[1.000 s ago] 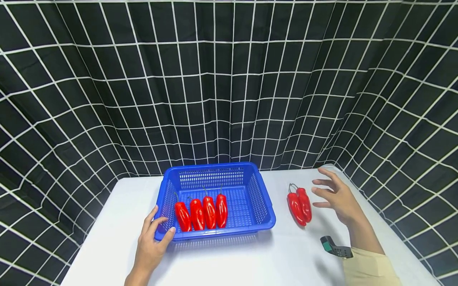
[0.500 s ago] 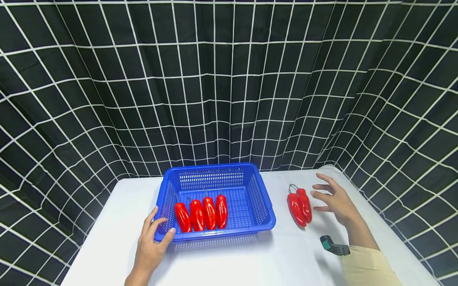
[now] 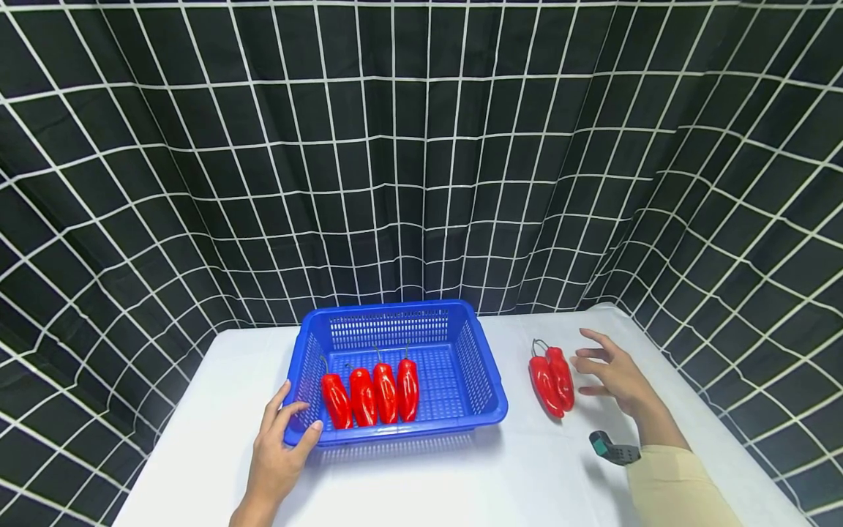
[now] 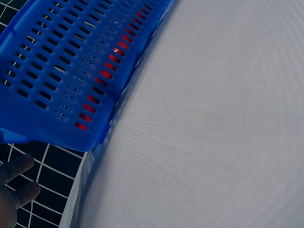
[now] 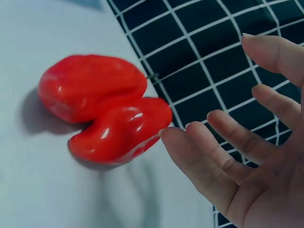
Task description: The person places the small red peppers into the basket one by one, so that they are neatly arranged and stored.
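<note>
A blue plastic basket (image 3: 477,421) stands on the table, with several glossy red peppers (image 3: 385,391) lying side by side in its left half. My left hand (image 3: 279,446) grips the basket's near left corner, thumb at the front rim and fingers over the left rim. In the left wrist view, two fingertips (image 4: 23,194) show beside the basket wall (image 4: 52,118). Two more red peppers (image 3: 552,380) lie together on the table right of the basket. Just right of them hovers my right hand (image 3: 619,377), fingers spread and loosely bent, holding nothing. The right wrist view shows these peppers (image 5: 92,88) beyond the fingertips.
White cloth covers the table (image 3: 408,490). A black curtain with a white grid (image 3: 421,183) encloses the back and both sides, close to the table's edges. A dark wrist-mounted device (image 3: 614,448) juts out from the right sleeve.
My right hand has come slightly nearer to the front of the table and a little left, closer to the two loose peppers. The left hand and the basket stay put.
</note>
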Demonstrator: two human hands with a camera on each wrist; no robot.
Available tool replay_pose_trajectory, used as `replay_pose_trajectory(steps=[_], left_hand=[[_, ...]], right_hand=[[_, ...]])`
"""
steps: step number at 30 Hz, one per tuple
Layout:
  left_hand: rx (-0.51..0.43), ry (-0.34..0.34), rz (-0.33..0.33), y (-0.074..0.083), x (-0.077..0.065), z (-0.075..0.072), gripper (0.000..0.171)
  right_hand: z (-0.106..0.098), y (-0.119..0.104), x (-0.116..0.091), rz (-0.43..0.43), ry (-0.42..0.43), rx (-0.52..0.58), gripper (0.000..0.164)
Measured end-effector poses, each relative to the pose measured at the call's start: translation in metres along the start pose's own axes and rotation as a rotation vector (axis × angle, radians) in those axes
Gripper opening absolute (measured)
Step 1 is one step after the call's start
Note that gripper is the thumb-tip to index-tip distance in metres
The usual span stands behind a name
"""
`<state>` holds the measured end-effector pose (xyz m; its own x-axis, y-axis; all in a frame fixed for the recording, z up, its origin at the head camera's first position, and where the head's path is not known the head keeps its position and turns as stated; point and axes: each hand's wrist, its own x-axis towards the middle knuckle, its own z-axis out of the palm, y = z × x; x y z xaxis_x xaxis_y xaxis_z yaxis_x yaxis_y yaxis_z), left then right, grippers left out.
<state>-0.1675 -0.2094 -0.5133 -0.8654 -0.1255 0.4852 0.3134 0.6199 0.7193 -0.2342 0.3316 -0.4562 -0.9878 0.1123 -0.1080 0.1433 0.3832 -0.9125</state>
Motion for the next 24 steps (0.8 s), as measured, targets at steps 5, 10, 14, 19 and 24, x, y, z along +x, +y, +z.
replay_pose_trajectory(steps=[5,10,14,19,24], left_hand=[[-0.002,0.0,0.002,-0.001,-0.001,0.001,0.03],[0.001,-0.001,0.005,-0.001,0.0,0.001,0.03],[0.005,-0.001,-0.001,-0.002,0.0,0.001,0.03],[0.004,-0.002,-0.005,-0.002,0.0,0.001,0.031],[-0.006,0.003,0.002,-0.001,0.0,0.001,0.03]], right_hand=[[0.0,0.008,0.005,0.034,-0.007,-0.005,0.087],[0.001,0.014,0.011,0.058,0.002,-0.025,0.085],[0.003,0.019,0.015,0.081,-0.016,-0.039,0.087],[0.007,0.023,0.019,0.107,-0.04,-0.057,0.09],[0.009,0.027,0.021,0.146,-0.038,-0.085,0.093]])
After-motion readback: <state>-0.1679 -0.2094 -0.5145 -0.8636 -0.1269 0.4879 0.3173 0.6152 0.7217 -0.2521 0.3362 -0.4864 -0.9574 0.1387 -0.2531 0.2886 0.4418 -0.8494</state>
